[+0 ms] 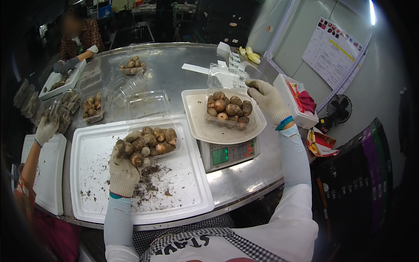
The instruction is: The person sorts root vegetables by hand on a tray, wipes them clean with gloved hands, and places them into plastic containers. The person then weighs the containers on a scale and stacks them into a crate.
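My left hand [123,175], in a white knit glove, is closed around a few small taro corms [136,159] at the near left side of an open clear plastic clamshell [178,139]. That clamshell holds more corms and rests on a white foam tray lid [95,170] strewn with soil crumbs. My right hand [269,98], also gloved, is beside a second open clamshell [209,114] full of taro [233,109]. Its fingertips are near the raised lid [226,73]; contact is unclear. This clamshell sits in the pan [196,131] of a digital scale [235,155].
Filled clamshells [91,104] stand at left, near a co-worker's gloved hand [47,126]. Another person [80,42] works at a foam tray [77,77] across the steel table [163,77]. Label strips [196,68] lie behind the scale. A foam box [286,95] and small fan [339,108] are at right.
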Demonstrator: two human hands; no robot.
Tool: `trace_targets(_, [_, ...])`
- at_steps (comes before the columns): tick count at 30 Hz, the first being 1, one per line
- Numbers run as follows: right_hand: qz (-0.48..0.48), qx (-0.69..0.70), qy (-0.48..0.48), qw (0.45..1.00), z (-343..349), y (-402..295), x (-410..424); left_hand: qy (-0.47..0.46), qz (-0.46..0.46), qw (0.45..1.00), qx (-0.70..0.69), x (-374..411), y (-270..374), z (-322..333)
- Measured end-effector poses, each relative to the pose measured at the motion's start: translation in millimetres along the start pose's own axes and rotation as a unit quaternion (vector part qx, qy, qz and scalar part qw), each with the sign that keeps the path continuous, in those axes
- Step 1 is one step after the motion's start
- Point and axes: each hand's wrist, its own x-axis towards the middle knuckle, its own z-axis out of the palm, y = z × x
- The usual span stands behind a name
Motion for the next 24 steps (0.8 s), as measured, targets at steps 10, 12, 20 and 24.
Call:
trace_targets(10, [-0.002, -0.234, -0.165, 0.958, 0.4, 11.0, -1.5, 0.02, 0.019, 1.0, 0.012, -3.8, 0.3, 11.9])
trace_targets(12, [0.02, -0.104, -0.157, 0.982, -3.9, 21.7, -4.4, 0.015, 0.016, 1.0, 0.002, -3.1, 1.2, 11.4])
trace_targets(20, [-0.034, 0.69, -0.157, 0.705, 28.5, 6.7, -40.9, -0.047, 0.047, 0.995, -0.069, -5.7, 12.5, 10.4])
trace_targets(24, [0.025, 0.737, -0.215, 0.64, 75.9, -48.0, -85.0, -0.039, 0.094, 0.994, -0.026, -3.5, 22.4, -5.9])
